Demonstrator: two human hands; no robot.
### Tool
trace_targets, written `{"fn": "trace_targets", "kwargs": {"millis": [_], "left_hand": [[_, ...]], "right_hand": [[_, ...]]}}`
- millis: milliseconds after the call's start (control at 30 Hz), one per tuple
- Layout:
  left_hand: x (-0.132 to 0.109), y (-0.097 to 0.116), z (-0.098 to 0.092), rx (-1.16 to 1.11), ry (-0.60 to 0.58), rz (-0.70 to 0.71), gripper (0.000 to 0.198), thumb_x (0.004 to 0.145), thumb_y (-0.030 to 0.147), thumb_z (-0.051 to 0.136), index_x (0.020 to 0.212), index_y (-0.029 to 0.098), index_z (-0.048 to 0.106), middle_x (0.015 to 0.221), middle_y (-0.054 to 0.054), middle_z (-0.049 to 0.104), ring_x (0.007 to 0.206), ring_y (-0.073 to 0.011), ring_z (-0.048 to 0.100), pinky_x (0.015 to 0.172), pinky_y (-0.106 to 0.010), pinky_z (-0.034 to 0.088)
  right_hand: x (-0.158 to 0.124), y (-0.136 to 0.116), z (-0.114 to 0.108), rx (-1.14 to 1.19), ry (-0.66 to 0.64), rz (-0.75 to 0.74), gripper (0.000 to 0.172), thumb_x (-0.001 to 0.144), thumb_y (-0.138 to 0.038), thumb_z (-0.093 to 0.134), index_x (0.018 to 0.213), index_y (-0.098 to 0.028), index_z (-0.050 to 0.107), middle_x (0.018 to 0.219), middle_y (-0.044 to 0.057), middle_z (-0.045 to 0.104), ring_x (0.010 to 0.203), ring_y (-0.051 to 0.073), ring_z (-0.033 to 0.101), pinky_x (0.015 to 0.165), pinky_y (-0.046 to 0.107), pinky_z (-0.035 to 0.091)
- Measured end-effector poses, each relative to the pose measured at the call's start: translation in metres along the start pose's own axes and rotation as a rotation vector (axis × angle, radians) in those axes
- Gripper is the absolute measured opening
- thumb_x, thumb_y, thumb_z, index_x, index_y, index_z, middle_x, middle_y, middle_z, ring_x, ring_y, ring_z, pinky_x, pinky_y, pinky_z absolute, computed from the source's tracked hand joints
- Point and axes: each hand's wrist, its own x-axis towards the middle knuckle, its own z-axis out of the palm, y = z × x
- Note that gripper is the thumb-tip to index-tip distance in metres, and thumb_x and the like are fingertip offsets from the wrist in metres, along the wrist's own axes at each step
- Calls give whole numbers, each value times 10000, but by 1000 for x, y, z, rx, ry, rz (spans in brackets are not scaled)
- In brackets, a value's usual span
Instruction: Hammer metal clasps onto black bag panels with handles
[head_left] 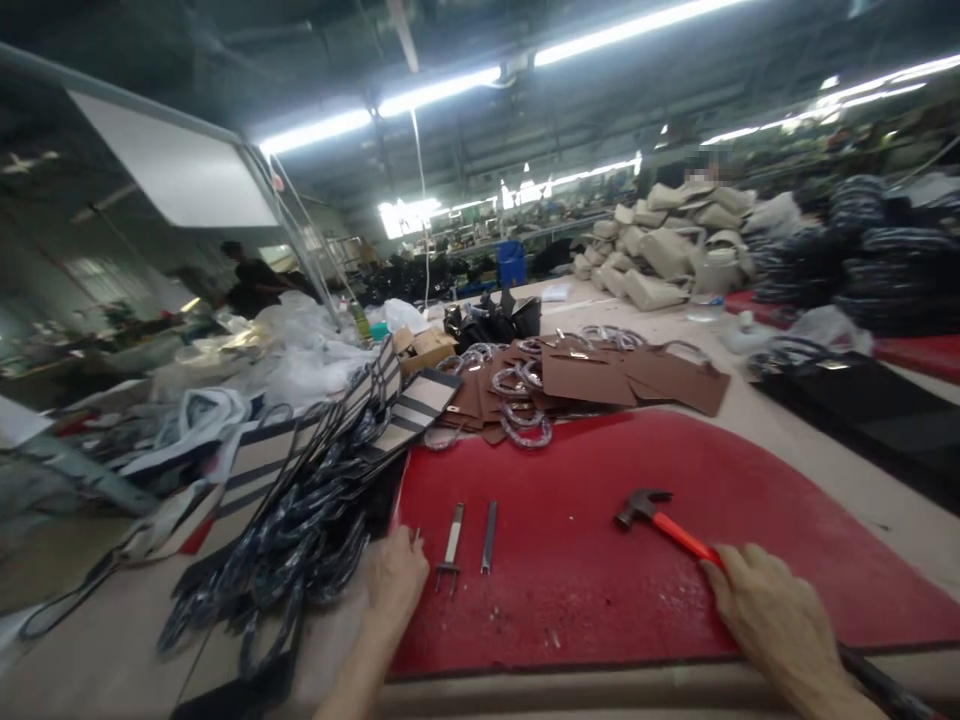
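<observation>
The right hand (pixel 776 610) is gripping the hammer (pixel 679 535) above the red mat (pixel 570 590), its fingers covering part of the orange handle; whether the head is touching the mat is hard to tell. The left hand (pixel 394 575) is curling its fingers at the mat's left edge; I cannot tell whether they are holding anything. A pronged tool (pixel 452 540) and a thin metal bar (pixel 489 537) are lying just beside it. Plastic-wrapped straps (pixel 300 550) are partly hiding the striped panels (pixel 259 465). Both forearms are running out of view.
</observation>
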Motion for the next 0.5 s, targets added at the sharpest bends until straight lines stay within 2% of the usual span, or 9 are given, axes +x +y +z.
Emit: {"fn": "trace_targets", "kwargs": {"millis": [100, 233, 300, 400, 500], "left_hand": [[2, 1, 11, 86, -2, 79, 212, 947, 228, 458, 954, 176, 663, 987, -147, 726, 893, -303, 713, 727, -365, 484], [18, -12, 27, 98, -87, 127, 181, 923, 274, 482, 863, 228, 647, 861, -113, 732, 797, -323, 716, 700, -407, 509], [32, -12, 30, 97, -105, 146, 160, 900, 288, 514, 803, 238, 632, 819, -106, 723, 774, -321, 711, 698, -408, 511], [54, 12, 24, 122, -75, 172, 163, 899, 279, 512, 817, 214, 638, 888, -136, 716, 839, -329, 699, 728, -407, 500], [69, 57, 11, 94, -78, 176, 187, 917, 269, 501, 855, 171, 649, 953, -159, 703, 904, -317, 679, 766, -380, 486]], "right_hand": [[-3, -6, -7, -11, -3, 51, 301, 983, -302, 407, 831, -182, 637, 770, 102, 544, 730, 268, 517, 612, 350, 329], [-7, -12, -10, -12, -42, 125, 268, 983, -282, 429, 868, -190, 653, 815, 100, 570, 773, 260, 513, 673, 369, 354], [-7, -13, -10, 2, -55, 153, 249, 979, -268, 440, 884, -194, 658, 829, 96, 578, 780, 252, 513, 690, 370, 358], [-7, -13, -7, 20, -33, 176, 240, 971, -256, 448, 875, -197, 660, 827, 92, 578, 782, 247, 513, 701, 368, 360], [-11, -7, -2, 67, 49, 143, 266, 970, -284, 440, 841, -206, 658, 790, 82, 565, 747, 237, 505, 657, 355, 348]]}}
